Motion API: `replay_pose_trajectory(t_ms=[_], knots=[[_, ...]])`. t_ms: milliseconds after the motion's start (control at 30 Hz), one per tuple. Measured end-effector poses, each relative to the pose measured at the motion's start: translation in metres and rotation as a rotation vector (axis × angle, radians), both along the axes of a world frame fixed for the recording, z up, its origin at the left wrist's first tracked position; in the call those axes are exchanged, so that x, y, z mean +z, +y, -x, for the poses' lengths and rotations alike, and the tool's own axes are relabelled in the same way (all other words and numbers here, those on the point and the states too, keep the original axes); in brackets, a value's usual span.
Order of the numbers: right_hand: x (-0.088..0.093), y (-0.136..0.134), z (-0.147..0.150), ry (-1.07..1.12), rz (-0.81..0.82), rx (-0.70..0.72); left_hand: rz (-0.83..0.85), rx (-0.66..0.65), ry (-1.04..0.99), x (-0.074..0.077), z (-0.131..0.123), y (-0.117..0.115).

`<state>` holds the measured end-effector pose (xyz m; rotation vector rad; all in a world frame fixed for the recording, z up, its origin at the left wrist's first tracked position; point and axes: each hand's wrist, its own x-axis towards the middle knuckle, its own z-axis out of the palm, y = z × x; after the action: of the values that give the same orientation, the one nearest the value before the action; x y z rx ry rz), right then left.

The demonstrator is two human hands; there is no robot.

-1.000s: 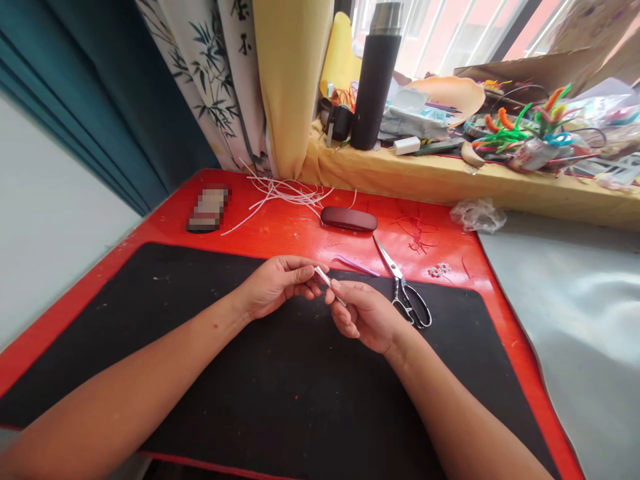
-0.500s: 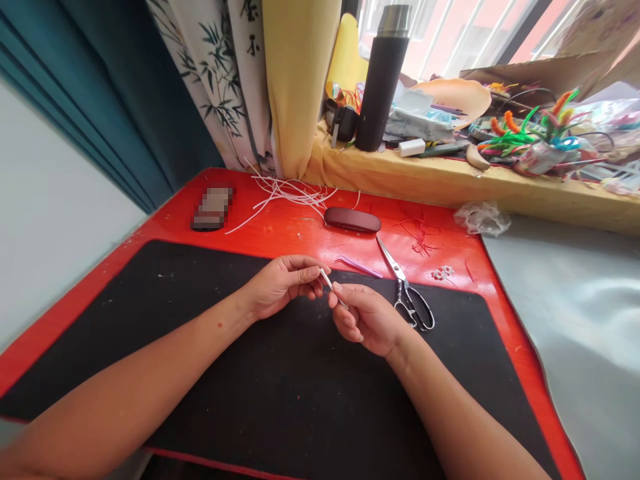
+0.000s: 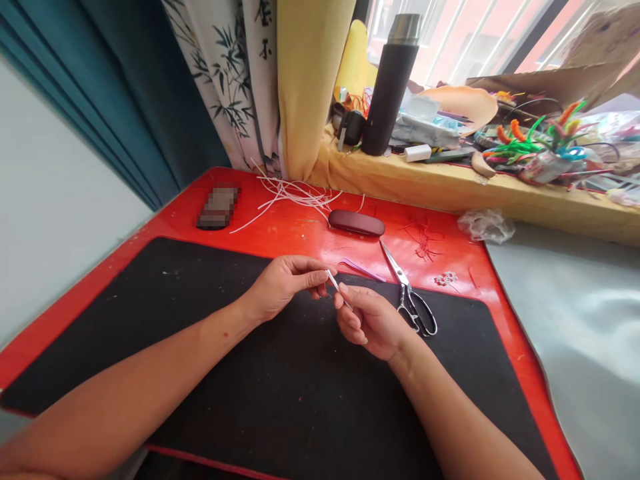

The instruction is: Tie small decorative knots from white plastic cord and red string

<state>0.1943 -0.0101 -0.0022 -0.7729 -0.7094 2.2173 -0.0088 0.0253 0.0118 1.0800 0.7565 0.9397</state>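
Observation:
A short, thin white strip (image 3: 333, 281) slants between my two hands over the black mat. My right hand (image 3: 373, 321) pinches its lower part between thumb and fingers. At its upper end, the thumb and fingertips of my left hand (image 3: 283, 287) are closed on it. Close beyond the fingers lies a slim purple tool with a curved tip (image 3: 367, 270). Scissors (image 3: 407, 293) with dark, silvery handles rest to the right of my right hand, blades pointing away. The part of the strip inside my fingers is hidden.
On the red table (image 3: 300, 241) lie a dark red case (image 3: 356, 223), tangled white strips (image 3: 295, 192), a pixelated dark object (image 3: 219, 208), red threads (image 3: 425, 243) and small beadlike pieces (image 3: 445, 279). The black mat (image 3: 280, 393) spans the front. A black thermos (image 3: 391, 87) stands on the cluttered sill.
The whole view has shifted slightly, so the table things appear a little farther right. Both hands still hold the white strip, with only a slight change in the fingers.

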Motion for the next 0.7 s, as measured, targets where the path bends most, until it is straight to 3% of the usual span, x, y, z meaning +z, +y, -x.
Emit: replay_pose_trajectory(t_ms=[200, 700], knots=[[-0.0016, -0.0007, -0.0002, -0.016, -0.006, 0.012, -0.007, -0.010, 0.001, -0.0014, 0.0010, 0.0001], [-0.0006, -0.0028, 0.0006, -0.032, -0.025, 0.038, 0.191, -0.150, -0.191, -0.0089, 0.0036, 0.0000]])
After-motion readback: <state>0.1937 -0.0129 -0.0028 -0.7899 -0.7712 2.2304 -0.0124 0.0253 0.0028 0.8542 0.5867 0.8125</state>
